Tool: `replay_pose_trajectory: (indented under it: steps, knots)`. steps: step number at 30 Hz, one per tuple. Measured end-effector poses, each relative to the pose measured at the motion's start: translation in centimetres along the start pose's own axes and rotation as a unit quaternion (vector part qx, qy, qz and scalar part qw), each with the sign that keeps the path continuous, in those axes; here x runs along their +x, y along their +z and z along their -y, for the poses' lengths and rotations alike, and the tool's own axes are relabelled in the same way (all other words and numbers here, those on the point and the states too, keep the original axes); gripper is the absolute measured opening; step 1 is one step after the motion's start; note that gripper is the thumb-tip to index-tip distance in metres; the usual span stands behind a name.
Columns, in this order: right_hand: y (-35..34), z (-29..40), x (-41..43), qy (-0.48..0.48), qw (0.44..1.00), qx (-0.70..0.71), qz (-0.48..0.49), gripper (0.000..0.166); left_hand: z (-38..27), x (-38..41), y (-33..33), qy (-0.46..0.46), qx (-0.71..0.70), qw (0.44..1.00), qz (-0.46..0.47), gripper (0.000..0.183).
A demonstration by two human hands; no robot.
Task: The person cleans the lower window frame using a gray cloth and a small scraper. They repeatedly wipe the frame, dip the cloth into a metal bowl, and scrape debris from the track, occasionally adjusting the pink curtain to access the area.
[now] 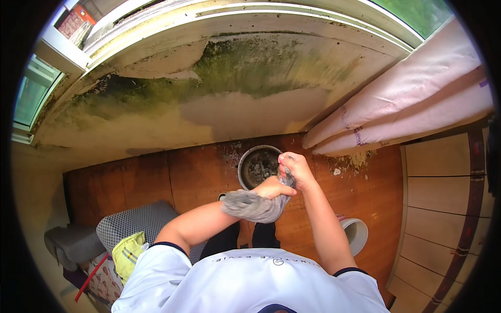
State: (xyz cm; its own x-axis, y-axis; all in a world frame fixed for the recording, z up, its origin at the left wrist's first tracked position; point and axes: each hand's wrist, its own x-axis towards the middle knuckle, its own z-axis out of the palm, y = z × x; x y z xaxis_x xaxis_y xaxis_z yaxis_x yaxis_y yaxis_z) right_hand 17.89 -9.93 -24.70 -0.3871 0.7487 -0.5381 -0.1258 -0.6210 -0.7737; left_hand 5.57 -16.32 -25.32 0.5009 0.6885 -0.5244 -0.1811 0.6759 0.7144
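Note:
A wet-looking grey cloth (pixel 254 207) is bunched and twisted between my two hands. My left hand (pixel 272 187) grips its middle, and the loose bulk drapes over my left wrist and forearm. Higher and to the right, my right hand (pixel 297 168) is closed around the cloth's other end. Below and just beyond my hands, a round basin (pixel 243 174) stands on the floor, partly covered by them. Murky water with pale flakes (pixel 263 166) shows inside it.
Ahead, the wall (pixel 242 74) has green-black mould and peeling paint under a window. A pink curtain (pixel 407 98) hangs at right, above plaster crumbs (pixel 354 160). A white bucket (pixel 356 234) is by my right arm. Grey mesh-patterned seating (pixel 137 215) with a yellow-green bag (pixel 128 252) stands left.

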Motion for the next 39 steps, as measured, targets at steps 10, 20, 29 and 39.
replay_pose_trajectory:
  steps: [10, 20, 29, 39]
  knots:
    - [1.0, -6.4, 5.4, -0.005, 0.821, -0.516, -0.246, 0.026, 3.8, 4.9, -3.1, -0.055, 0.416, 0.896, -0.143, 0.029]
    - [0.1, -6.4, 7.9, 0.035, 0.814, -0.512, -0.272, 0.033, 1.5, 4.9, -3.3, -0.055, 0.458, 0.875, -0.146, 0.040]
    - [0.1, 1.6, 1.0, 0.084, 0.991, -0.104, 0.009, 0.115, -3.8, 0.7, -6.6, -0.020, -0.114, 0.983, -0.142, 0.030]
    - [2.4, 7.0, -6.9, -0.038, 0.982, 0.001, 0.184, 0.047, -12.5, -6.5, 2.3, 0.312, -0.166, 0.932, -0.085, 0.064]
